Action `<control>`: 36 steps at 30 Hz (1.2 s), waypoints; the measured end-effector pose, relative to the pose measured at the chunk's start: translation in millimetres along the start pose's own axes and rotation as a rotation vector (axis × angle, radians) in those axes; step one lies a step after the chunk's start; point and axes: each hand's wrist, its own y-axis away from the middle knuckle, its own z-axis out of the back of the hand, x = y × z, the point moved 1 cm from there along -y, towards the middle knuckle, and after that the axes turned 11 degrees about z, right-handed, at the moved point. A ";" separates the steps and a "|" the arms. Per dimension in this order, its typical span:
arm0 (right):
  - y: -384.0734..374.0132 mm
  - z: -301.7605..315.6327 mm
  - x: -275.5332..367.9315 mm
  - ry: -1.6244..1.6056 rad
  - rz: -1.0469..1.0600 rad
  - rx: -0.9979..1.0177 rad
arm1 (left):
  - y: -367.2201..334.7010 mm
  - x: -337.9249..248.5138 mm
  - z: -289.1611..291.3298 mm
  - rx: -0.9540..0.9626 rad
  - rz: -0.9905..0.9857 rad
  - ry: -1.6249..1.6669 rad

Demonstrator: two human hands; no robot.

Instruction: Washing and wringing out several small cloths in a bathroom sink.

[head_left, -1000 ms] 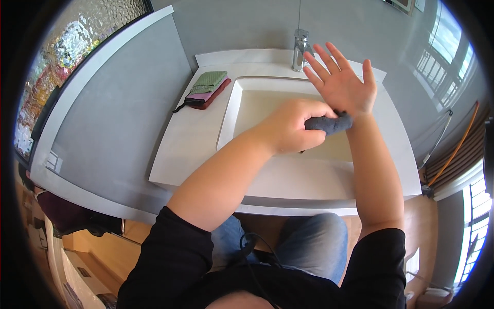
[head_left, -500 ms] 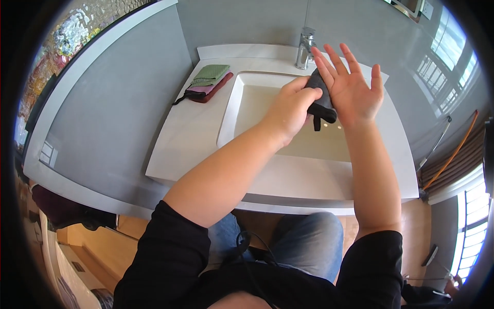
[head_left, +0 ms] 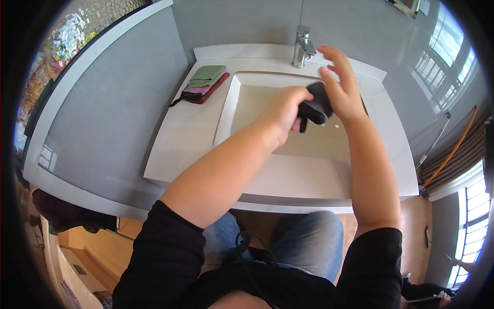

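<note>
Our left hand (head_left: pixel 288 107) grips a soft, bunched dark cloth (head_left: pixel 318 100) above the smooth white sink (head_left: pixel 232 98); at its two o'clock our right hand (head_left: pixel 346 92) curves loosely, unclenched.

The washbasin (head_left: pixel 252 100) is set into the desk (head_left: pixel 180 147), and the mixer tap (head_left: pixel 301 49) stands behind it, before the wall (head_left: pixel 242 26). On the desk, left of the washbasin and toward the back, lies a stack of cloths (head_left: pixel 203 85). Over the washbasin, a cloth (head_left: pixel 318 103) is in the left hand (head_left: pixel 288 108), with the right hand (head_left: pixel 343 90) just to its right. A partition panel (head_left: pixel 118 98) stands left of the desk; a curtain (head_left: pixel 457 177) and window (head_left: pixel 474 206) are to the right. Knees (head_left: pixel 311 237) are before the desk's front edge.
</note>
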 end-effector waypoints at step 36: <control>27.6 -23.5 -35.6 -0.471 -0.904 -0.019 | 239.2 49.3 113.2 -0.111 -0.516 -0.116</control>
